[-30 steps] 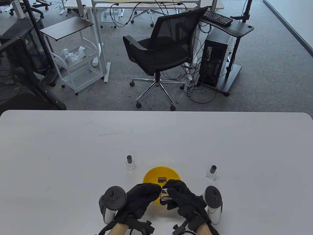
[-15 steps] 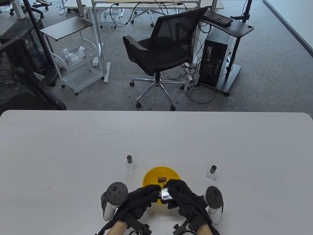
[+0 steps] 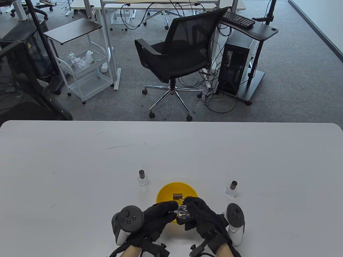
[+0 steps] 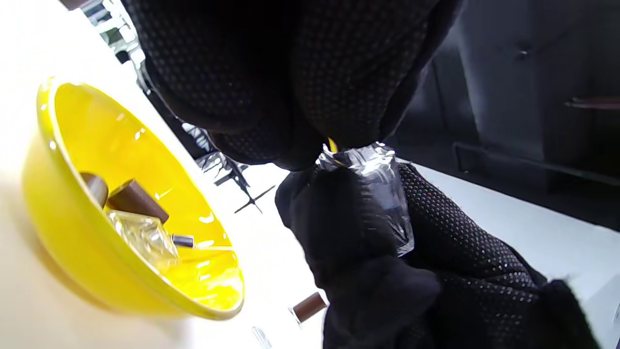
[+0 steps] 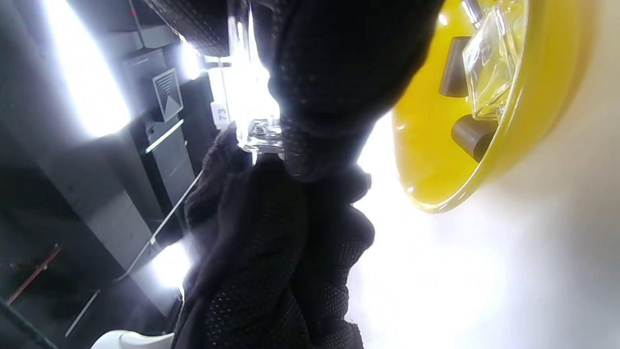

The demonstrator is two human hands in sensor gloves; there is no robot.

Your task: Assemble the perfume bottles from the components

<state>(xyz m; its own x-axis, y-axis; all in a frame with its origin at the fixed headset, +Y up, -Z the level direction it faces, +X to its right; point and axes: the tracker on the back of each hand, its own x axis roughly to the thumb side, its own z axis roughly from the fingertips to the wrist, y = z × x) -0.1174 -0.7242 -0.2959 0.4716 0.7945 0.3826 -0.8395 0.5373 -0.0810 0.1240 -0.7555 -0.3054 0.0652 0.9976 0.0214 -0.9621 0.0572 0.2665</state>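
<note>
Glass bottle (image 3: 183, 213) pinched between both hands over the near rim of the yellow bowl (image 3: 163, 194).

Left hand (image 3: 158, 218) and right hand (image 3: 203, 216) both gripping it above white table (image 3: 80, 166); two capped bottles (image 3: 142, 177) (image 3: 231, 188) flanking bowl, office chair (image 3: 174, 59) on grey carpet beyond.

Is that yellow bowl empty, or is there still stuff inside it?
Not empty. The yellow bowl still holds a clear glass bottle and brown caps, seen in both wrist views.
</note>
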